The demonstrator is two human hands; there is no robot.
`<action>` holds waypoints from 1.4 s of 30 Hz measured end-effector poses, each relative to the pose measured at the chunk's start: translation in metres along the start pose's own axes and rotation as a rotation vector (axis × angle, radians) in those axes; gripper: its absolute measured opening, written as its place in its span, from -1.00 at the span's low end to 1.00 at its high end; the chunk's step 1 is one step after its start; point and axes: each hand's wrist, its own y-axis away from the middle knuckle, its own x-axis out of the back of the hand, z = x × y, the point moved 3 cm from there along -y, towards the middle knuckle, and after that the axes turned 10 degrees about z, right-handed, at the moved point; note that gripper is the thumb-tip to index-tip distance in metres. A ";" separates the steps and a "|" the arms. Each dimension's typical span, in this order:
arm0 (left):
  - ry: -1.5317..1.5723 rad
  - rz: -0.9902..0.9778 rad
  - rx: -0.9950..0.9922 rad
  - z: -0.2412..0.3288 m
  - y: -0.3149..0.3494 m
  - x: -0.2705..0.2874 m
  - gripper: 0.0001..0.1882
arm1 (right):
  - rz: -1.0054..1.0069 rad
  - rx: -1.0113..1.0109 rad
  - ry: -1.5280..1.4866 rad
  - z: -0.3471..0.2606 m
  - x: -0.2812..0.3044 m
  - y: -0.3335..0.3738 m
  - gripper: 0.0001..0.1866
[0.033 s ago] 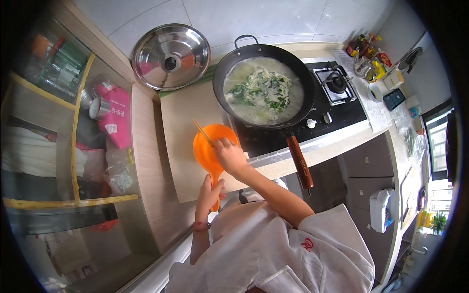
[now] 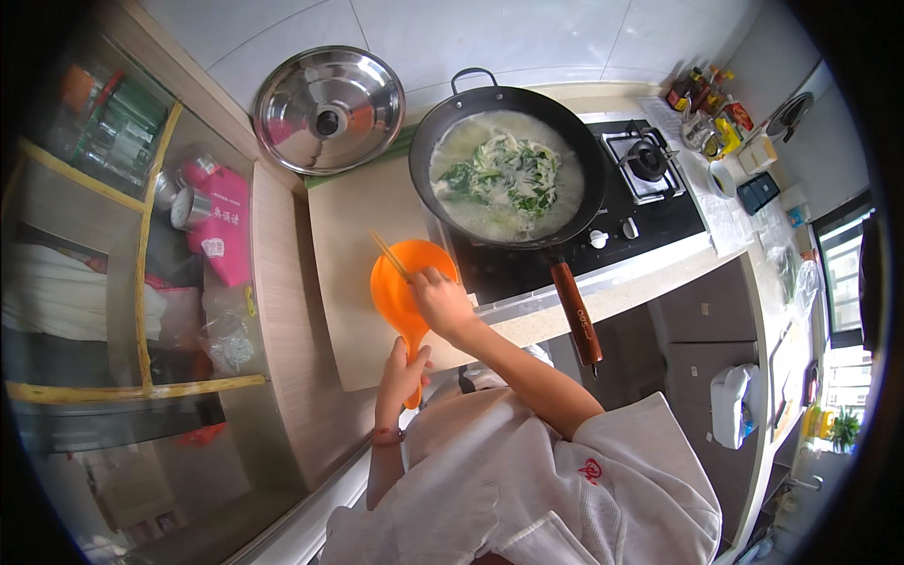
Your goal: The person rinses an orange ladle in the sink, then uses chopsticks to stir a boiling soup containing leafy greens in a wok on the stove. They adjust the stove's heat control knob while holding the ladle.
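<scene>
My left hand (image 2: pixel 400 379) is closed around the handle of an orange plastic ladle (image 2: pixel 389 299), whose wide bowl is over the counter. My right hand (image 2: pixel 441 299) grips a pair of wooden chopsticks (image 2: pixel 388 252) above the bowl's right side, their far ends pointing up and left past its rim. What lies at the bottom of the bowl is partly hidden by this hand. Just beyond, a black wok (image 2: pixel 586 160) sits on the stove, holding cloudy liquid with chopped leafy greens (image 2: pixel 513 171). Its brown handle (image 2: pixel 576 315) points toward me.
A steel lid (image 2: pixel 330 104) leans against the wall at back left. Right of the wok are a second burner (image 2: pixel 647 162), control knobs (image 2: pixel 599 239) and a white bowl (image 2: pixel 721 181). Condiment bottles (image 2: pixel 695 89) stand at back right. A glass-fronted cabinet (image 2: pixel 146 282) borders the left side.
</scene>
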 end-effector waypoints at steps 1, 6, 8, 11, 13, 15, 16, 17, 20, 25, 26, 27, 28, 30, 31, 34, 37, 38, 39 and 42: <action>-0.004 -0.006 0.005 -0.002 0.002 -0.001 -0.60 | 0.003 0.005 -0.012 -0.002 0.000 0.004 -0.79; -0.040 -0.006 -0.027 0.001 0.003 -0.003 -0.61 | -0.011 0.004 0.039 -0.002 -0.006 0.007 -0.76; -0.064 -0.016 -0.021 0.008 0.001 -0.005 -0.62 | 0.143 0.058 0.008 -0.004 0.004 0.007 -0.69; 0.033 -0.041 0.000 -0.002 -0.003 -0.002 -0.64 | 0.188 0.167 -0.173 -0.026 0.048 0.020 -0.59; 0.158 -0.064 0.055 -0.011 -0.008 -0.002 -0.64 | 0.128 0.229 -0.364 -0.034 0.087 0.041 -0.66; 0.201 -0.080 0.134 0.000 -0.003 -0.003 -0.63 | -0.211 0.180 -0.480 -0.017 0.109 0.078 -0.73; 0.261 -0.090 0.153 -0.002 0.000 -0.002 -0.61 | -0.268 0.154 -0.476 -0.012 0.125 0.094 -0.75; 0.266 -0.102 0.174 -0.002 -0.001 -0.004 -0.61 | -0.316 0.121 -0.464 -0.003 0.142 0.111 -0.78; 0.301 -0.101 0.242 -0.003 -0.001 -0.005 -0.68 | -0.464 -0.209 -0.344 0.050 0.169 0.171 -0.63; 0.302 -0.158 0.194 0.002 0.000 -0.007 -0.65 | -0.607 -0.014 0.070 0.070 0.243 0.241 -0.39; 0.318 -0.161 0.199 0.001 0.001 -0.008 -0.65 | -0.663 0.083 0.127 0.062 0.249 0.258 -0.38; 0.330 -0.187 0.206 0.002 -0.003 -0.010 -0.65 | -0.702 0.100 0.018 0.056 0.248 0.279 -0.40; 0.326 -0.169 0.191 0.001 -0.004 -0.006 -0.65 | -0.647 0.075 -0.101 0.054 0.232 0.293 -0.43; 0.311 -0.166 0.168 0.001 -0.006 -0.008 -0.66 | -0.501 0.031 -0.294 0.053 0.206 0.301 -0.48; 0.323 -0.148 0.171 0.003 -0.006 -0.009 -0.68 | -0.407 0.123 -0.288 0.060 0.196 0.303 -0.51; 0.330 -0.143 0.175 0.004 -0.005 -0.008 -0.73 | -0.126 0.343 -0.309 0.076 0.175 0.301 -0.61; 0.272 -0.134 0.252 -0.002 -0.008 -0.009 -0.74 | 0.005 0.383 -0.335 0.088 0.159 0.320 -0.62; 0.288 -0.135 0.251 -0.002 -0.011 -0.010 -0.75 | 0.017 0.376 -0.337 0.088 0.160 0.319 -0.61; 0.303 -0.139 0.254 0.003 -0.009 -0.010 -0.75 | -0.006 0.347 -0.367 0.086 0.162 0.316 -0.64; 0.327 -0.163 0.257 0.001 -0.010 -0.012 -0.73 | -0.028 0.367 -0.344 0.084 0.169 0.303 -0.64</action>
